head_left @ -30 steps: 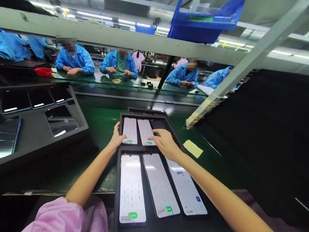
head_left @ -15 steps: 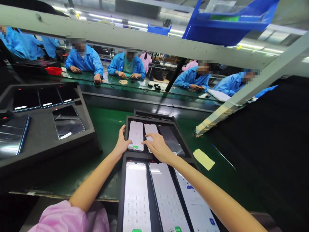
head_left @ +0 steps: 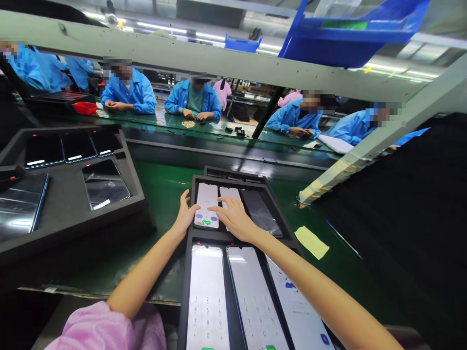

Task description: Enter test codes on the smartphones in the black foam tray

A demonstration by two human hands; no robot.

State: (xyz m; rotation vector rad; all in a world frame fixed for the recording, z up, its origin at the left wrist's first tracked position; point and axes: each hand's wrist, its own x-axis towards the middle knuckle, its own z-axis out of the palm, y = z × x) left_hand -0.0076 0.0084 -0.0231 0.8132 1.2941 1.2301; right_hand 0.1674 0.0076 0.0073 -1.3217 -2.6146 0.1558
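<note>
A black foam tray on the green belt holds three phones. My left hand rests on the tray's left edge, thumb on the lit left phone. My right hand lies over the lit middle phone, forefinger reaching to the left phone's screen. The right phone in that tray is dark. A nearer tray holds three lit phones: two showing dial pads, and one partly under my right forearm.
A large black tray with several dark phones stands at the left. A yellow note lies on the green belt. Black cloth covers the right side. Several people in blue coats sit across the far bench. A blue bin hangs overhead.
My right hand has slid left from the middle phone toward the left phone, whose screen changed. The view has tilted up a little, so the near tray sits lower.
</note>
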